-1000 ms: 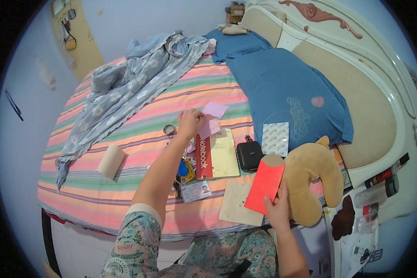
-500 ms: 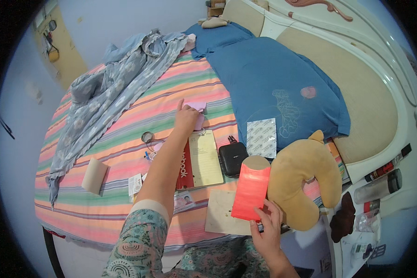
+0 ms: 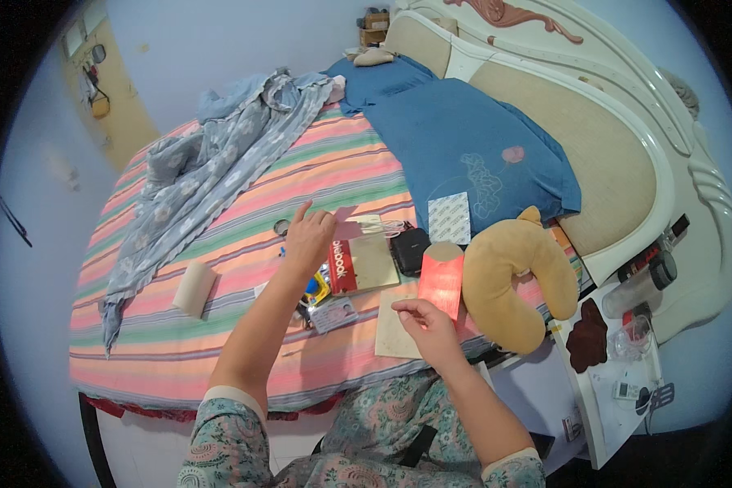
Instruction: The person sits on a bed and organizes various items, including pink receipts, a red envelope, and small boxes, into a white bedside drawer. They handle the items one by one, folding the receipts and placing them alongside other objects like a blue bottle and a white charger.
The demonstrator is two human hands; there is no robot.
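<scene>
"Report on your nearer hand first."

"My right hand (image 3: 431, 332) is over the lower end of the red envelope (image 3: 441, 281), thumb and fingertips drawn close together. I cannot tell whether they pinch anything. The envelope lies on the near right part of the bed, between a loose cream sheet (image 3: 393, 335) and the tan neck pillow (image 3: 486, 281)."

"Hazards there?"

"My wrist could drag the sheet over the bed's near edge, since nothing visible weighs it down. Pressing down carelessly could crease the envelope."

"Farther in?"

"A photo card (image 3: 334, 315) lies near the red-covered notebook (image 3: 344, 270), with a black zip case (image 3: 411, 250) to the notebook's right. A low sweep of my left forearm could scatter the small items beside the card."

"And your left hand?"

"My left hand (image 3: 311, 237) is palm down beyond the notebook, index finger extended, the others bent, next to pink paper (image 3: 349, 230). Whether it grips that paper is hidden from me. A snagged fingertip could tear or shift it."

"Beyond that?"

"A patterned white packet (image 3: 449, 217) against the blue pillow (image 3: 484, 138), and a rumpled flowered blanket (image 3: 207, 154). I note no risk there."
</scene>
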